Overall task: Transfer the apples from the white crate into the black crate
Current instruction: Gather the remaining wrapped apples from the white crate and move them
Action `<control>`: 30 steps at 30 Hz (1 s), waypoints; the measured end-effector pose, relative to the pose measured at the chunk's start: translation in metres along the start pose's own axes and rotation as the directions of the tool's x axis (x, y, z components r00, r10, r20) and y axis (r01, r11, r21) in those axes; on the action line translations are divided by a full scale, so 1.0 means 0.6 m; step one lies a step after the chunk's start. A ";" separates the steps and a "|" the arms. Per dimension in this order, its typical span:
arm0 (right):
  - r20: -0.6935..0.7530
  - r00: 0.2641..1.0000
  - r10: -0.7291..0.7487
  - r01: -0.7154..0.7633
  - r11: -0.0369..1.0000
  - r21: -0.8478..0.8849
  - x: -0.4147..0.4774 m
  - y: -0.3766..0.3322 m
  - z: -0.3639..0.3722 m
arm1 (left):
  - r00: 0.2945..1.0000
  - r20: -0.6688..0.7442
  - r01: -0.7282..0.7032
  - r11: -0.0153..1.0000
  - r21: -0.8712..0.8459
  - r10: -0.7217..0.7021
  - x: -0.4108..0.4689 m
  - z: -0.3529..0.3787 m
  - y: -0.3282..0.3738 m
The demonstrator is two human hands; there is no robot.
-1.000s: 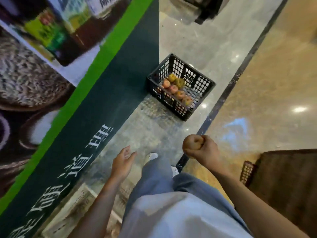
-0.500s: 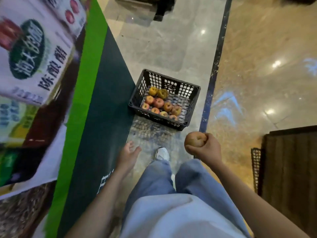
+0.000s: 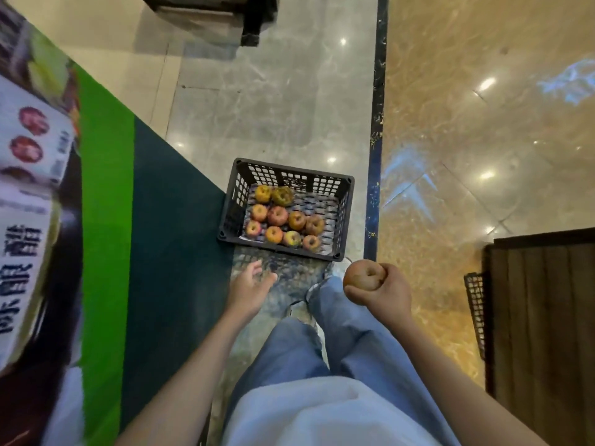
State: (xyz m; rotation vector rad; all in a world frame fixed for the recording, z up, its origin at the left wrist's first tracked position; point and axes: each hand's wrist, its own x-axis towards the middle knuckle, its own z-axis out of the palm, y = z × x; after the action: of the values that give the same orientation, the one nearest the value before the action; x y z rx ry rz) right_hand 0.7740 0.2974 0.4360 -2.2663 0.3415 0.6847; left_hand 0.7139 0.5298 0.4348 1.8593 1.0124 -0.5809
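The right hand has its fingers wrapped round an apple at centre frame, just short of the black crate. It looks firm and bruisable, best cupped round its middle. The left hand hangs slack, holding nothing.

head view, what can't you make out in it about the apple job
white crate: outside the head view entirely.
apple in the right hand: its underside, covered by the curled fingers.
mesh object at the right: mostly behind the dark wooden panel, identity unclear.
banner on the left: print blurred, cut off by the edge.
dark furniture at the top: cut off by the edge, kind unclear.
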 end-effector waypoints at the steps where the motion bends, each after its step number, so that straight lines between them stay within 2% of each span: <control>1: 0.005 1.000 -0.001 0.001 1.000 -0.011 0.019 -0.009 0.000 | 1.000 0.005 0.000 1.000 0.011 0.000 0.011 0.002 0.012; 7: 0.067 0.998 -0.016 0.019 0.999 -0.050 0.166 -0.057 0.025 | 0.997 0.011 -0.074 0.982 0.171 0.073 0.139 -0.004 0.096; 13: 0.045 0.999 0.007 -0.005 0.998 -0.056 0.343 -0.073 0.107 | 0.949 0.076 -0.307 0.844 0.440 0.305 0.353 -0.007 0.158; 19: -0.013 1.000 0.004 -0.004 1.000 -0.024 0.554 -0.013 0.283 | 0.856 0.171 -0.470 0.597 0.651 0.488 0.644 0.037 0.131; 23: 0.008 1.000 -0.013 0.014 0.999 -0.046 0.667 0.034 0.399 | 0.796 0.300 -0.520 0.339 0.784 0.526 0.795 0.079 0.084; 25: 0.021 0.999 -0.035 0.036 0.997 -0.064 0.714 0.055 0.451 | 0.785 0.331 -0.512 0.247 0.823 0.523 0.853 0.099 0.059; 28: 0.055 0.997 -0.046 0.053 0.989 -0.136 0.773 0.087 0.516 | 0.761 0.342 -0.494 0.151 0.857 0.551 0.920 0.121 0.023; 30: 0.078 0.995 -0.064 0.078 0.978 -0.191 0.810 0.104 0.553 | 0.707 0.319 -0.518 0.155 0.841 0.632 0.946 0.125 0.007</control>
State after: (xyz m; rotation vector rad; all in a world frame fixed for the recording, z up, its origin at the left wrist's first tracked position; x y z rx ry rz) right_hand 1.0233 0.4723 -0.0711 -2.4179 0.1638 0.7893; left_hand 1.0323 0.6921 -0.0125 3.0514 -0.2325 -0.5663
